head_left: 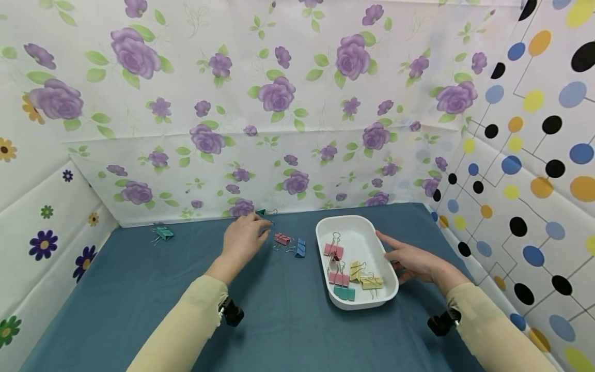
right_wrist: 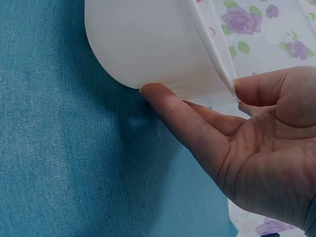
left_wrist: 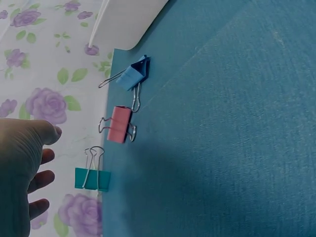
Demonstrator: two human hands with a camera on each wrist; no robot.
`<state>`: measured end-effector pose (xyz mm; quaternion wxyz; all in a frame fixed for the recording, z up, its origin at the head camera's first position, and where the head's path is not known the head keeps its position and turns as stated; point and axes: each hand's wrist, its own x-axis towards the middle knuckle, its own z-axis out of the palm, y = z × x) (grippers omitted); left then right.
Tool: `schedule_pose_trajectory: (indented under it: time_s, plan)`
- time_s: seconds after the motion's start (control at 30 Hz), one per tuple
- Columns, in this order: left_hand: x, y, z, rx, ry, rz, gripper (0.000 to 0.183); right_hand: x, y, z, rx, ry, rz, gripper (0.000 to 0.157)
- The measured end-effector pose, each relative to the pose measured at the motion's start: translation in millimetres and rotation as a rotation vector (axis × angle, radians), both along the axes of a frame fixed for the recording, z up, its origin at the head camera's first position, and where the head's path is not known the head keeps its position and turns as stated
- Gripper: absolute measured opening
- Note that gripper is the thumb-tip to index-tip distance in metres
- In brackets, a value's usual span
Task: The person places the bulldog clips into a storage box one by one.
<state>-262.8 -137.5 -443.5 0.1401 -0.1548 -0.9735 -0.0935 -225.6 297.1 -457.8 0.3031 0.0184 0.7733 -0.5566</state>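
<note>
My left hand (head_left: 243, 238) reaches to the back edge of the blue cloth, fingers loosely bent. Close by its fingertips is a teal binder clip (left_wrist: 92, 178), apart from the fingers in the left wrist view. A pink binder clip (head_left: 282, 238) and a blue binder clip (head_left: 300, 248) lie just to the right of this hand. My right hand (head_left: 416, 262) holds the right side of a white tray (right_wrist: 140, 44), thumb at the rim and fingers against the lower wall. Inside the tray are pink clips (head_left: 339, 279), yellow clips (head_left: 372, 282) and a teal clip (head_left: 344, 293).
Another teal binder clip (head_left: 163, 233) lies at the back left of the blue cloth (head_left: 279, 320). A flowered sheet (head_left: 260, 170) rises behind, and a dotted sheet (head_left: 520, 206) stands along the right side.
</note>
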Motion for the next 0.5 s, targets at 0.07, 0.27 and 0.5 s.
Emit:
schedule_pose_trajectory:
  time_s: [0.07,0.27,0.5]
  plan:
    - [0.3,1.7,-2.5,-0.008,-0.001,-0.007,0.021,0.0,-0.1,0.2,0.0,-0.001,0.001,0.072]
    - [1.0,6.2,-12.9,-0.029,0.006,-0.031,0.018,0.0,-0.6,0.6,-0.001,0.0,0.002,0.072]
    - [-1.4,11.2,-20.0,-0.028,0.005,-0.038,0.018,1.1,-1.4,0.9,0.003,0.009,-0.003,0.072]
